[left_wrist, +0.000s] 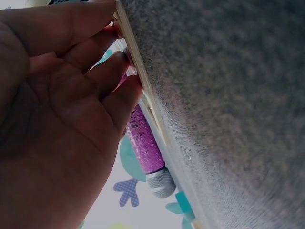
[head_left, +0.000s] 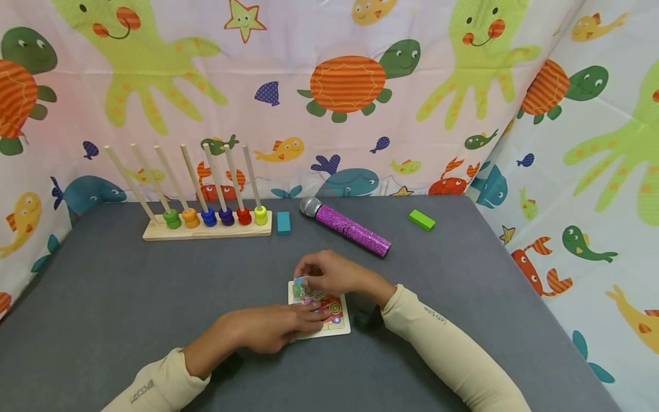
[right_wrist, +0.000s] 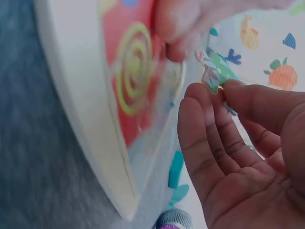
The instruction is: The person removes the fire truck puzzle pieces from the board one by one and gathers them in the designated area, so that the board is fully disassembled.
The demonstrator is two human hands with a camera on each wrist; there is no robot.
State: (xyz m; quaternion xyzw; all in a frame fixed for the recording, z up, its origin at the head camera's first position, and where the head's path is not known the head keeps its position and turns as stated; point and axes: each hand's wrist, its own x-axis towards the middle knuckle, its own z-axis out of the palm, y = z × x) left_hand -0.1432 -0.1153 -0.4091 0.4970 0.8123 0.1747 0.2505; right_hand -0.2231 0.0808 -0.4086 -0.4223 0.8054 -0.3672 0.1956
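A small picture puzzle with a pale wooden frame point(head_left: 344, 328) lies flat on the grey table. My right hand point(head_left: 336, 272) is over its far left corner and pinches a puzzle piece point(right_wrist: 217, 69) between thumb and fingers. Green and pink patches show on that piece, which is tilted and apart from the board in the right wrist view. With its fingers stretched out, my left hand point(head_left: 270, 327) rests on the near left part of the puzzle. Both hands cover some of the picture, where a red area with a yellow spiral point(right_wrist: 133, 69) is visible.
Behind the puzzle lies a purple glitter microphone point(head_left: 353, 230). A teal block point(head_left: 284, 223) sits beside a wooden peg stand point(head_left: 206, 233) with coloured rings, at the back left. Farther right lies a green block point(head_left: 421, 220). A sea-animal curtain point(head_left: 288, 34) hangs behind the table.
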